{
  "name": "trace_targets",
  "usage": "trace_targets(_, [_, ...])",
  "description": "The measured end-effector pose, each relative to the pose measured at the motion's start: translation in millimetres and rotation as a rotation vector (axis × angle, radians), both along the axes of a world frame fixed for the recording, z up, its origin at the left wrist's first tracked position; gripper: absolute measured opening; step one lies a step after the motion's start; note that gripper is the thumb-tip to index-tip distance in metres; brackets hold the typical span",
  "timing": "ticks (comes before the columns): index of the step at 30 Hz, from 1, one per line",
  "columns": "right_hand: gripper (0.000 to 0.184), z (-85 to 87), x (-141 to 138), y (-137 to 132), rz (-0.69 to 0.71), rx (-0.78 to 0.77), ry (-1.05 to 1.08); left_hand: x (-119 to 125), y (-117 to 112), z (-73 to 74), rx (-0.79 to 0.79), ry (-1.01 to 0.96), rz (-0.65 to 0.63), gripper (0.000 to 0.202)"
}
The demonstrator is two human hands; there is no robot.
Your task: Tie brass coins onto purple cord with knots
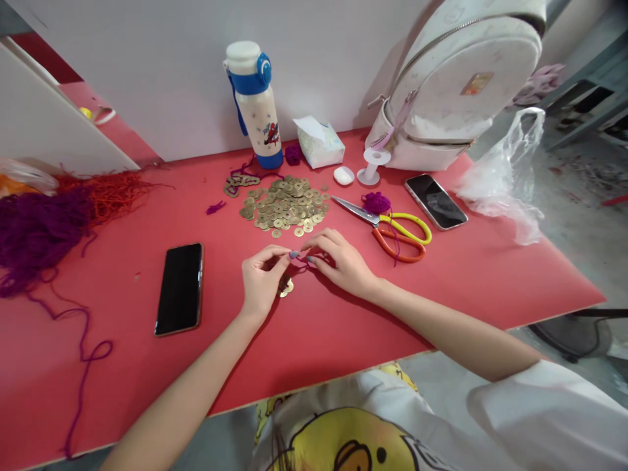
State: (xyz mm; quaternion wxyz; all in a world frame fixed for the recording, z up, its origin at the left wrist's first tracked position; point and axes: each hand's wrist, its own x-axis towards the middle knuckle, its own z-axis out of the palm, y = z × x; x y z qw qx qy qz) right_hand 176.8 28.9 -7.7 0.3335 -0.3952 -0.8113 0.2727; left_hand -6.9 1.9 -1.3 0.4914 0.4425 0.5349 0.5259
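Note:
Close together over the red table, both my hands work on a thin purple cord (300, 264). My left hand (265, 278) pinches it between thumb and forefinger. Thumb and forefinger of my right hand (338, 263) are bent around the cord's other end, with a small gap between the two hands. Below my left fingers lie a few brass coins with holes (286, 288), partly hidden by that hand. Just beyond my hands spreads a pile of the same holed coins (289, 204). At its back left rests a strand of coins threaded on purple cord (240, 182).
Scissors (397, 229) and a purple yarn ball (376, 203) lie at right, near a phone (436, 201) and a white spool (374, 166). Another phone (180, 289) is at left, with purple yarn (44, 229) beyond. A bottle (258, 108), tissue pack (321, 144) and backpack (456, 85) stand behind.

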Motion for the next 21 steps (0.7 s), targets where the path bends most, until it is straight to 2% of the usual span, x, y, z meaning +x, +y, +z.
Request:
trace_targets(3, [0.018,-2.9,1,0,-0.001,0.042,0.071,-2,0,-2.1,-0.041,0.029,0.066,0.024])
trace_targets(7, [0.024,-6.8,-2,-4,0.087,0.002,-0.029,-2,0,-1.4,-0.018,0.021,0.04,0.024])
trace_targets(11, [0.025,-5.8,-11,-10,0.132,-0.151,-0.036,1,-2,3.0,0.146,0.146,0.0,0.015])
trace_targets(16, [0.034,-5.2,-18,-13,0.121,-0.386,0.266,4,-5,5.7,0.285,0.31,-0.001,0.01])
trace_targets(19, [0.026,-6.2,-17,-13,0.118,-0.381,0.323,5,-6,4.8,0.294,0.364,0.021,0.01])
trace_targets(21, [0.018,-5.7,-15,-14,0.149,-0.294,0.281,5,-7,3.9,0.279,0.389,0.03,0.011])
